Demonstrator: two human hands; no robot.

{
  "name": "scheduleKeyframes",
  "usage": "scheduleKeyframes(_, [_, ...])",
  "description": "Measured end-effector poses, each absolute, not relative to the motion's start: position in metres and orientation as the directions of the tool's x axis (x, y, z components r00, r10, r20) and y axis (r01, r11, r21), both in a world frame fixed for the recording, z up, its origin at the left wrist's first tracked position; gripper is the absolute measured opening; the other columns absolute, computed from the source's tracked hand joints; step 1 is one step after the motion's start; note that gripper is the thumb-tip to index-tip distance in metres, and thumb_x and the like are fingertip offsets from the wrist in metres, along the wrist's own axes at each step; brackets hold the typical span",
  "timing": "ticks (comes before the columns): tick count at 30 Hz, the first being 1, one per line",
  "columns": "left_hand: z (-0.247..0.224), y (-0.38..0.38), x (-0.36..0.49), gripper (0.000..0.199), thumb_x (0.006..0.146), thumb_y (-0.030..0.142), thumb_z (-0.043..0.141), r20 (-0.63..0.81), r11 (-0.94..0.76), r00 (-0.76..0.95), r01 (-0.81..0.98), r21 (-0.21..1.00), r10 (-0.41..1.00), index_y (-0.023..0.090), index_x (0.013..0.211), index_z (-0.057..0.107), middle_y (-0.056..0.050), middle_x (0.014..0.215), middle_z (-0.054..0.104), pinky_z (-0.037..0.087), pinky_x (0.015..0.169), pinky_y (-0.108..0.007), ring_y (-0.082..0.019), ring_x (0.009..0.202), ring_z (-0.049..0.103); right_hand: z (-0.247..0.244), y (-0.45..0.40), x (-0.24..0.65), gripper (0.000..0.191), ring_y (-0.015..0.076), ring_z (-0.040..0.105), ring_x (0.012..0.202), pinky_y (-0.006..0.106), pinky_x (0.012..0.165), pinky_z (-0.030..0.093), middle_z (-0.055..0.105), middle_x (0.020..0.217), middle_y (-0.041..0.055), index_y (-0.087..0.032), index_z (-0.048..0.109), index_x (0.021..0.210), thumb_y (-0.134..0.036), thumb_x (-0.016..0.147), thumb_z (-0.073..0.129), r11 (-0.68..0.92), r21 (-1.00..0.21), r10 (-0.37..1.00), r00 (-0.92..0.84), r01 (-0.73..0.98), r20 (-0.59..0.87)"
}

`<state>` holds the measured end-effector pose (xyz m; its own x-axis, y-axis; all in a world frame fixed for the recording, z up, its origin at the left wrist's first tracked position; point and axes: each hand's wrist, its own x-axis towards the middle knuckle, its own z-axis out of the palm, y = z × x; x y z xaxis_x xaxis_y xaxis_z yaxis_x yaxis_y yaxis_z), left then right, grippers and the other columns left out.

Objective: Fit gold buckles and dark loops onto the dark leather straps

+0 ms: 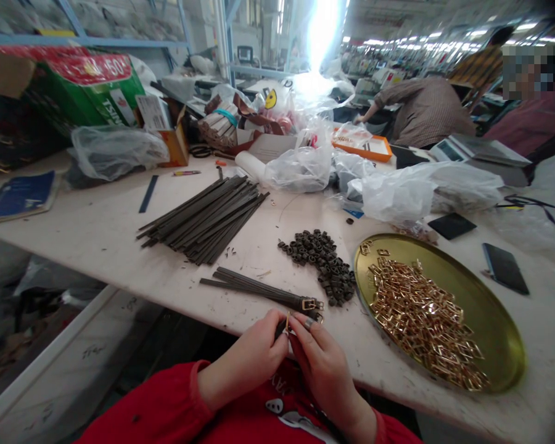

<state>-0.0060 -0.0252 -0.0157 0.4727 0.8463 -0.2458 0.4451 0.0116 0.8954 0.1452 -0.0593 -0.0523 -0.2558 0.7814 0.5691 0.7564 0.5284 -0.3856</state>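
Close together at the table's front edge, my left hand and my right hand pinch a dark strap with a gold buckle between their fingertips. The strap runs down below my right hand. Just beyond my fingers lie several dark straps with gold buckles. Farther back is a pile of plain dark strips. Small dark loops are heaped right of centre, beside a round gold tray holding many gold buckles.
A phone and a black flat square lie at the right. Plastic bags and an orange box line the back. A blue booklet is at the left. Other people sit beyond the table.
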Motion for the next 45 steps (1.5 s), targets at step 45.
scheduleKeyframes(45, [-0.001,-0.023,-0.009,0.039,0.089,0.025,0.038,-0.147,-0.004,0.633,0.231,0.973,0.76,0.024,0.128,0.042,-0.004,0.129,0.051,0.033,0.101,-0.031,-0.018,0.117,0.046,-0.037,-0.048,0.145,0.036,0.0165,0.061,0.078,0.03,0.072,0.051,0.063,0.085,0.0029,-0.02,0.055,0.106,-0.037,0.075,0.063,-0.2,-0.95,0.979,-0.018,-0.241,-0.201])
